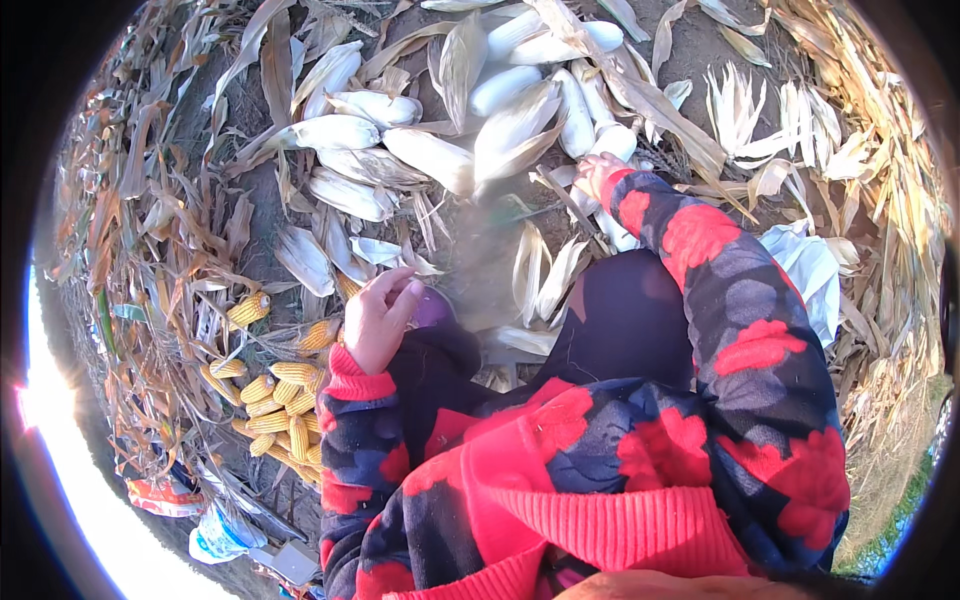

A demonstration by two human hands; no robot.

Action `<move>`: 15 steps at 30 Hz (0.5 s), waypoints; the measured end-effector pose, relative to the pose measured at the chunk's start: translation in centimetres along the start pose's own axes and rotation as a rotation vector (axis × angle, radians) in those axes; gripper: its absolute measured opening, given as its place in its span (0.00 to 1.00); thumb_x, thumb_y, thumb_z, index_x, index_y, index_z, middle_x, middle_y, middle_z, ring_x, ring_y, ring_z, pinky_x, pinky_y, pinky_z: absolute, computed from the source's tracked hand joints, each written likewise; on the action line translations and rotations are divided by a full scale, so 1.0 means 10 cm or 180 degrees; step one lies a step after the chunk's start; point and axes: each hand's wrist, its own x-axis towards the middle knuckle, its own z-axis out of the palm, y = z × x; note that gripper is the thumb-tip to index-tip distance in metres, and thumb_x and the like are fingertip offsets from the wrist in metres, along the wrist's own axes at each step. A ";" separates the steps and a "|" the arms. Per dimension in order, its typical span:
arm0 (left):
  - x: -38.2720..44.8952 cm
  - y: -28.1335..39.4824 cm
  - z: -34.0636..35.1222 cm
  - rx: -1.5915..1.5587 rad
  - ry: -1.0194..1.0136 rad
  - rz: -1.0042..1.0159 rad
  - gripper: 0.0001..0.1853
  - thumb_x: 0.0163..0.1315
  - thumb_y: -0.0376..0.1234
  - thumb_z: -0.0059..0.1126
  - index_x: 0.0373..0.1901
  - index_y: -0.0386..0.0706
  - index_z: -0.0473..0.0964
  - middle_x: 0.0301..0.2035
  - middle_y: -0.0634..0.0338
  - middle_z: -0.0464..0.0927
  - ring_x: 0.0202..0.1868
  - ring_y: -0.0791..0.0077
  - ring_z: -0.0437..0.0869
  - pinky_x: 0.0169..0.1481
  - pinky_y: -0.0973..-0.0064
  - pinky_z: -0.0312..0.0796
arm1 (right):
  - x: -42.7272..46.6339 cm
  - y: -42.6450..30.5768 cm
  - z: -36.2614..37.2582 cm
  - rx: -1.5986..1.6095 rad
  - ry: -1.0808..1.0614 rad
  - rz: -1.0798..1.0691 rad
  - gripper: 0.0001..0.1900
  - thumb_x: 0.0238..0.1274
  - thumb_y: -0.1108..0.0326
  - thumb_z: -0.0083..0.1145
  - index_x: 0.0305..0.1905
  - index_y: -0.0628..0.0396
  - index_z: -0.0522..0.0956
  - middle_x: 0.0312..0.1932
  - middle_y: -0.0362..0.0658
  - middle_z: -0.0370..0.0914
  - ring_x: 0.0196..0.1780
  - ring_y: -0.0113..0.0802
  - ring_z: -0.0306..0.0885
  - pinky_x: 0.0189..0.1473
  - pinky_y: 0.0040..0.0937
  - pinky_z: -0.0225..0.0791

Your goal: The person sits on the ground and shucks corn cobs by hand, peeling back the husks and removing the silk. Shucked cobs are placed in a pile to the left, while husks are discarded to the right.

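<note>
Near the upper middle, my right hand (598, 174) touches a pale ear of corn in its husk (615, 141); its fingers are partly hidden, so its grip cannot be made out. More husked ears, such as this one (430, 156), lie on the soil ahead of me. My left hand (380, 319) is raised over my left knee, fingers curled loosely, with nothing seen in it. Beside and below it on the left is a pile of bare yellow corn cobs (289, 412). A separate yellow cob (249, 310) lies a little above the pile.
Dry corn stalks and leaves (150, 247) cover the ground at left, and more stalks (900, 247) lie at right. A white bag or sheet (810, 270) is by my right arm. A red and white packet (165, 497) and a blue and white plastic bag (223, 534) lie at lower left.
</note>
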 end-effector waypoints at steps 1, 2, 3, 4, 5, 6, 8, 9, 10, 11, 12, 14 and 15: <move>0.04 0.01 -0.01 0.0016 -0.0026 -0.0043 0.16 0.63 0.36 0.60 0.48 0.34 0.78 0.31 0.55 0.83 0.32 0.75 0.84 0.40 0.77 0.75 | -0.04 0.10 0.23 -0.0168 0.0419 -0.0117 0.14 0.58 0.60 0.51 0.49 0.39 0.79 0.50 0.35 0.75 0.61 0.33 0.69 0.61 0.39 0.61; 0.06 -0.01 -0.03 0.0023 -0.0019 -0.0061 0.16 0.63 0.35 0.60 0.48 0.34 0.78 0.31 0.55 0.83 0.32 0.76 0.84 0.39 0.77 0.75 | 0.01 0.16 0.37 -0.0217 0.0736 -0.0163 0.12 0.55 0.61 0.52 0.44 0.38 0.79 0.47 0.35 0.75 0.59 0.32 0.70 0.60 0.40 0.61; 0.05 -0.05 -0.01 0.0007 -0.0021 -0.0093 0.16 0.63 0.35 0.60 0.48 0.34 0.78 0.31 0.55 0.83 0.32 0.76 0.84 0.39 0.78 0.75 | 0.01 0.16 0.40 -0.0343 0.0987 -0.0231 0.09 0.56 0.60 0.50 0.40 0.39 0.79 0.44 0.34 0.75 0.55 0.31 0.71 0.59 0.42 0.62; 0.04 -0.07 0.00 -0.0005 -0.0029 -0.0120 0.16 0.63 0.35 0.60 0.49 0.34 0.78 0.30 0.56 0.83 0.32 0.76 0.83 0.39 0.78 0.75 | 0.03 0.19 0.42 -0.0340 0.1163 -0.0290 0.07 0.57 0.60 0.50 0.39 0.40 0.78 0.43 0.34 0.75 0.54 0.31 0.71 0.57 0.42 0.62; 0.04 -0.07 -0.01 0.0032 -0.0042 -0.0165 0.16 0.63 0.35 0.60 0.49 0.34 0.78 0.30 0.56 0.83 0.32 0.77 0.83 0.39 0.78 0.75 | 0.05 0.23 0.43 -0.0333 0.1338 -0.0339 0.07 0.59 0.60 0.49 0.37 0.40 0.78 0.41 0.34 0.75 0.53 0.31 0.72 0.56 0.43 0.62; 0.05 -0.03 0.00 0.0048 -0.0062 -0.0194 0.17 0.63 0.35 0.60 0.49 0.34 0.78 0.30 0.56 0.83 0.32 0.77 0.83 0.39 0.78 0.75 | 0.05 0.27 0.39 -0.0195 0.1273 -0.0287 0.06 0.59 0.61 0.49 0.38 0.40 0.77 0.41 0.34 0.75 0.52 0.32 0.72 0.57 0.44 0.62; 0.08 0.02 0.02 0.0042 -0.0107 -0.0191 0.17 0.63 0.35 0.60 0.49 0.34 0.78 0.30 0.56 0.83 0.31 0.77 0.83 0.38 0.78 0.75 | 0.04 0.33 0.32 0.0084 0.1139 -0.0153 0.06 0.60 0.62 0.49 0.39 0.40 0.76 0.39 0.34 0.75 0.51 0.32 0.72 0.57 0.44 0.62; 0.09 0.02 0.04 0.0019 -0.0107 -0.0183 0.17 0.63 0.35 0.60 0.49 0.35 0.78 0.30 0.56 0.83 0.31 0.77 0.83 0.38 0.78 0.75 | -0.05 0.28 0.04 0.0064 0.0959 0.0153 0.10 0.57 0.60 0.54 0.45 0.40 0.76 0.46 0.35 0.77 0.56 0.33 0.72 0.60 0.46 0.61; 0.10 0.04 0.04 -0.0010 -0.0101 -0.0146 0.16 0.63 0.35 0.60 0.49 0.35 0.78 0.29 0.56 0.83 0.31 0.77 0.83 0.38 0.78 0.75 | -0.13 0.37 -0.02 0.0042 0.1402 0.0309 0.16 0.54 0.59 0.58 0.49 0.41 0.75 0.49 0.38 0.77 0.58 0.36 0.73 0.60 0.45 0.62; 0.10 0.08 0.05 0.0020 -0.0120 -0.0071 0.17 0.63 0.36 0.60 0.49 0.35 0.78 0.30 0.56 0.83 0.32 0.76 0.83 0.38 0.78 0.75 | -0.22 0.46 -0.08 0.0019 0.1845 0.0470 0.22 0.51 0.58 0.61 0.54 0.43 0.74 0.51 0.41 0.78 0.59 0.39 0.73 0.60 0.44 0.64; 0.09 0.04 0.08 0.0023 -0.0113 -0.0037 0.17 0.63 0.36 0.60 0.49 0.35 0.78 0.30 0.55 0.83 0.32 0.76 0.84 0.38 0.78 0.75 | -0.26 0.49 -0.31 0.0724 0.1632 0.0831 0.27 0.48 0.57 0.64 0.56 0.46 0.73 0.52 0.45 0.79 0.58 0.43 0.75 0.58 0.43 0.67; 0.04 0.03 0.10 0.0034 -0.0099 0.0067 0.17 0.63 0.36 0.60 0.49 0.35 0.78 0.30 0.54 0.83 0.32 0.74 0.84 0.38 0.77 0.75 | -0.41 0.47 -0.75 0.2050 0.1811 0.1616 0.32 0.47 0.58 0.68 0.59 0.54 0.71 0.47 0.51 0.81 0.49 0.51 0.80 0.52 0.39 0.73; 0.05 0.06 0.12 0.0023 -0.0119 0.0179 0.17 0.62 0.37 0.61 0.49 0.35 0.78 0.30 0.54 0.83 0.32 0.72 0.84 0.39 0.76 0.75 | -0.52 0.67 -0.75 0.2137 0.1724 0.1735 0.32 0.48 0.56 0.68 0.59 0.56 0.71 0.46 0.53 0.81 0.47 0.47 0.81 0.51 0.39 0.73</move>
